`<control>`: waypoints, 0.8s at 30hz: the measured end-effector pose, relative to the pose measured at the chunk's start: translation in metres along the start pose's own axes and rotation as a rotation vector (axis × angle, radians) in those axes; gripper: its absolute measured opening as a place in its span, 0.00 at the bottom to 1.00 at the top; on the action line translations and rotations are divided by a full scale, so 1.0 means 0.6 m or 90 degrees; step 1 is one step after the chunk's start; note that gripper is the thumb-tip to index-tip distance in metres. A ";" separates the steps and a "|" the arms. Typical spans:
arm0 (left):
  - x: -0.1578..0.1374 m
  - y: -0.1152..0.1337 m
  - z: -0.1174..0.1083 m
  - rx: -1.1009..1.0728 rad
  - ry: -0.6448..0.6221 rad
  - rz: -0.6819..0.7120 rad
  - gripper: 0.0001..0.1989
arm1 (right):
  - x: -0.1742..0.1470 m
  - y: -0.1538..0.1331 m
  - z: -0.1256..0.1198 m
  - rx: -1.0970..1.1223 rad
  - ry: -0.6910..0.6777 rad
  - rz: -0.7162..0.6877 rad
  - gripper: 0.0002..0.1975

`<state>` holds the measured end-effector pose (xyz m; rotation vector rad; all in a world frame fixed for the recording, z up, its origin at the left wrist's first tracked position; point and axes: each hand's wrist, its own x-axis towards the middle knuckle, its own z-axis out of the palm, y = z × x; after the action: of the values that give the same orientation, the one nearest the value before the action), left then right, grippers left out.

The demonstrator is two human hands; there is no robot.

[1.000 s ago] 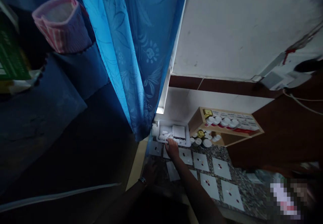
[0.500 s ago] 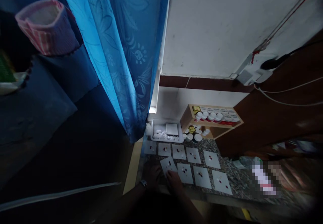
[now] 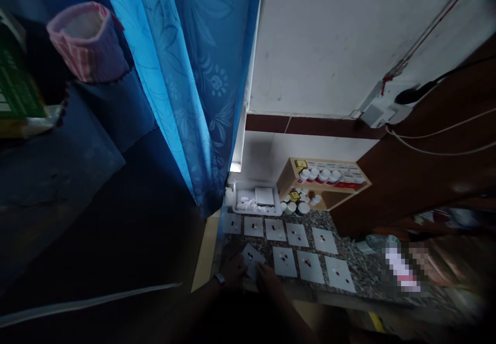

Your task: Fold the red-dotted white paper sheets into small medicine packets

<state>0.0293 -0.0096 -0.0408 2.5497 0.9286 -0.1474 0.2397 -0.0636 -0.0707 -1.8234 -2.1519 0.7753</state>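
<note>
A small square sheet of white paper (image 3: 250, 267) with several pills on it is at the front edge of the counter, turned askew. My left hand (image 3: 233, 271), a band on its wrist, is closed at the sheet's left edge. On the opposite side my right hand (image 3: 268, 279) pinches the lower right edge. Dim light blurs the fingertips. Just right of my right hand lies another paper square (image 3: 290, 269) bearing pills. Behind, a row of similar squares, including one paper (image 3: 259, 232), also carries small dark and pale pills.
A white plastic tray (image 3: 234, 202) with small white packets stands at the back. Beside it is a wooden shelf (image 3: 285, 174) with white bottles (image 3: 324, 176) and boxes. A blue curtain (image 3: 209, 101) hangs at the left. The speckled counter (image 3: 362, 271) extends right, where a plastic bottle lies.
The paper between my hands has shifted left and toward me, and is turned more. My left hand now meets its left edge. My right hand stays at its right side.
</note>
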 end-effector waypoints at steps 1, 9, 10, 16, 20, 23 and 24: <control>0.000 0.005 -0.005 -0.004 -0.001 -0.010 0.22 | 0.001 -0.004 -0.001 -0.020 0.003 0.018 0.23; 0.008 0.033 -0.039 -0.037 -0.041 -0.066 0.21 | 0.030 -0.056 0.003 -0.014 0.007 0.035 0.22; 0.009 0.034 -0.043 -0.039 -0.048 -0.063 0.22 | 0.035 -0.056 0.002 -0.018 0.009 0.028 0.22; 0.007 0.040 -0.066 -0.069 -0.037 -0.057 0.23 | 0.073 -0.050 -0.020 -0.102 0.016 -0.001 0.24; 0.009 0.041 -0.068 -0.090 -0.014 -0.037 0.24 | 0.090 -0.052 -0.023 -0.154 -0.041 -0.041 0.17; 0.010 0.038 -0.062 -0.068 -0.004 -0.039 0.24 | 0.085 -0.048 -0.016 -0.159 -0.050 -0.036 0.13; 0.010 0.036 -0.060 -0.057 0.002 -0.035 0.23 | 0.081 -0.047 -0.013 -0.152 -0.049 -0.037 0.13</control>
<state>0.0463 -0.0059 -0.0023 2.4444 0.9844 -0.1154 0.2096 -0.0177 -0.0579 -1.8588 -2.4267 0.6076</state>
